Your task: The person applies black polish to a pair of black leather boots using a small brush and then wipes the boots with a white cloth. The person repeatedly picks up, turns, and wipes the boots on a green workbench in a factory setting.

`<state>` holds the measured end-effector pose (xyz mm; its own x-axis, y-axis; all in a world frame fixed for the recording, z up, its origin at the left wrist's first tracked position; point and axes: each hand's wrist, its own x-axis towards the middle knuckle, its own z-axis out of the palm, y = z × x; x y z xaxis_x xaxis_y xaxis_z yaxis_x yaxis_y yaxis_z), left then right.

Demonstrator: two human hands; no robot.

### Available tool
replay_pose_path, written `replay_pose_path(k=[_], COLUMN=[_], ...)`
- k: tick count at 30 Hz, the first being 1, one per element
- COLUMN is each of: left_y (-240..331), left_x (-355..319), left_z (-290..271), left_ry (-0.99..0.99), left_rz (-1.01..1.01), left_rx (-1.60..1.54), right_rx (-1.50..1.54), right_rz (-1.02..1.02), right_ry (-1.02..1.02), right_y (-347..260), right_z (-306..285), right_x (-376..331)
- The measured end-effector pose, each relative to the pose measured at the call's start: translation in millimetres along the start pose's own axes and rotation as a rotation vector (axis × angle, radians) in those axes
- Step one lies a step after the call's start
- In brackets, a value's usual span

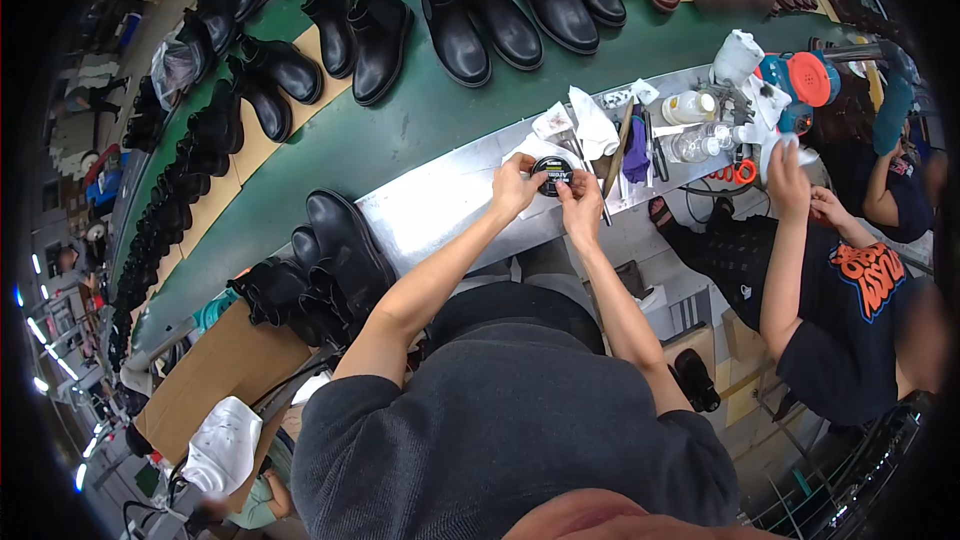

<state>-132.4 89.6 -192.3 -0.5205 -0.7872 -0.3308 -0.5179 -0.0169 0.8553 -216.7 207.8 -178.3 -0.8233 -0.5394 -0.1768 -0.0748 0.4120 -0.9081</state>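
Note:
Over the metal bench (pixel 410 205), both my hands hold a small round black tin (pixel 551 176) with light lettering on its lid. The fingers of my left hand (pixel 513 185) grip its left side. My right hand (pixel 581 208) closes on its lower right edge, thumb on the lid. Under and behind the tin lies white cloth or paper (pixel 518 147). Just beyond my right hand are a crumpled white cloth (pixel 594 130), a thin dark-handled tool (pixel 619 145) and a purple object (pixel 636 155). Whether the lid is loose cannot be made out.
Black ankle boots (pixel 463 25) stand in rows along the curved green conveyor (pixel 330 155). More dark boots (pixel 345 240) are piled to my left. Bottles (pixel 690 108) and an orange tape roll (pixel 744 172) sit at the bench's right. A co-worker's raised hand (pixel 788 180) is close by.

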Motion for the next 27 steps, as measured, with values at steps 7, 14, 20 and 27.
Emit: replay_pose_path(k=[7,14,20,27], left_y=[80.8,83.5,83.0,48.6], left_x=[-50.4,-61.2,-72.3,-84.9], left_z=[-52.1,-99.8,-149.4,-197.4], left_ry=[0.166,0.317,0.401,0.297], left_rz=[0.138,0.222,0.19,0.144], left_rx=[-0.271,-0.406,-0.395,-0.645], right_rx=[0.503,0.588,0.495,0.415], right_rz=[0.084,-0.01,-0.082,-0.181], right_ry=[-0.118,-0.294,-0.405,-0.643], right_y=[-68.0,-115.4,-150.6,-188.3], right_z=[-4.0,22.5,57.9,89.1], right_x=[-3.1,-2.1,-13.4,-37.2])
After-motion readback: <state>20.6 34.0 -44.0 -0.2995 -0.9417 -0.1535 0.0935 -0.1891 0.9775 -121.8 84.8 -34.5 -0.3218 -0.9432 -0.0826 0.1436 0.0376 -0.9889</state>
